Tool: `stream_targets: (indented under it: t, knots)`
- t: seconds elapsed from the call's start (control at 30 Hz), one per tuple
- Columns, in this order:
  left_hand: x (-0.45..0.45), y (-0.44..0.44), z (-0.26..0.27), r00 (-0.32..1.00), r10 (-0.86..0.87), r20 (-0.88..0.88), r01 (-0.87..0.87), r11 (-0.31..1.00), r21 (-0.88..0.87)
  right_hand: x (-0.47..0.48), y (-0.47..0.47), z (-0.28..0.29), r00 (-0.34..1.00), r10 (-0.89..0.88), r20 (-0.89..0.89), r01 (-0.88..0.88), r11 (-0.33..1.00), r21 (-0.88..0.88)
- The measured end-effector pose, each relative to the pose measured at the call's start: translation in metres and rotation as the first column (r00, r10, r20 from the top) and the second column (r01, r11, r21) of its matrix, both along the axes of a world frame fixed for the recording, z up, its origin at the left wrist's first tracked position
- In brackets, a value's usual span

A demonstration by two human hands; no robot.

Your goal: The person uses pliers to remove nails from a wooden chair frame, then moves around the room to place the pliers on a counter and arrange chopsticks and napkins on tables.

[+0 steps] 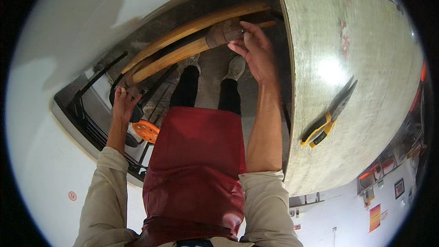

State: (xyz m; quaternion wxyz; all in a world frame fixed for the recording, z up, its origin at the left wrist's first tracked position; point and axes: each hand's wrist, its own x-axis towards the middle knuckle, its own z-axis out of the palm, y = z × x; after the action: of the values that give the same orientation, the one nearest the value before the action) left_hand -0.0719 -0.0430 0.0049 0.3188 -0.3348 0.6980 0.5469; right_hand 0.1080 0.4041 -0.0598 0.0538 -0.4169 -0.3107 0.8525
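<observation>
A long wooden piece (171,58) with dark brown wrapped ends spans the gap between my hands, low in front of me. At its brown end on the right, my right hand (252,43) touches the wrap with spread fingertips; whether it grips is unclear. My left hand (125,104) is at the other brown end, its fingers bent by the wrap, and its hold cannot be told. A second, longer wooden rail (199,24) runs behind the first piece, roughly parallel to it.
Pliers with yellow and black handles (322,125) lie on the pale worktop (308,171) to the right. An orange perforated disc (145,131) and black metal bars (80,109) are beside my left forearm. A white wall (37,137) stands at the left. My shoes (236,67) are on the floor below.
</observation>
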Motion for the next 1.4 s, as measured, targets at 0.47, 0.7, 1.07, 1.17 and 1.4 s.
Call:
stream_targets:
  t: [0.47, 0.7, 1.07, 1.17, 1.4]
  knots:
    - [-0.012, -0.004, 0.005, 0.995, -0.102, 0.013, 0.102, 0.994, 0.044, 0.015, 0.003, -0.029, 0.99, -0.004, -0.144, 0.005, 1.0, 0.006]
    - [-0.017, -0.005, 0.002, 0.999, -0.035, 0.001, 0.035, 0.999, 0.037, -0.008, -0.004, -0.013, 0.977, 0.183, 0.108, -0.213, 0.812, 0.544]
    - [-0.032, -0.019, -0.003, 0.993, -0.099, -0.064, 0.103, 0.992, 0.066, -0.018, 0.017, 0.002, 0.947, 0.282, 0.155, -0.316, 0.718, 0.621]
    - [-0.034, -0.004, 0.002, 0.994, -0.099, -0.035, 0.1, 0.995, 0.01, -0.015, 0.02, -0.003, 0.928, 0.35, 0.129, -0.346, 0.681, 0.646]
    - [-0.025, 0.002, 0.006, 0.978, -0.201, -0.062, 0.202, 0.979, 0.021, -0.019, 0.021, -0.012, 0.902, 0.425, 0.076, -0.354, 0.626, 0.695]
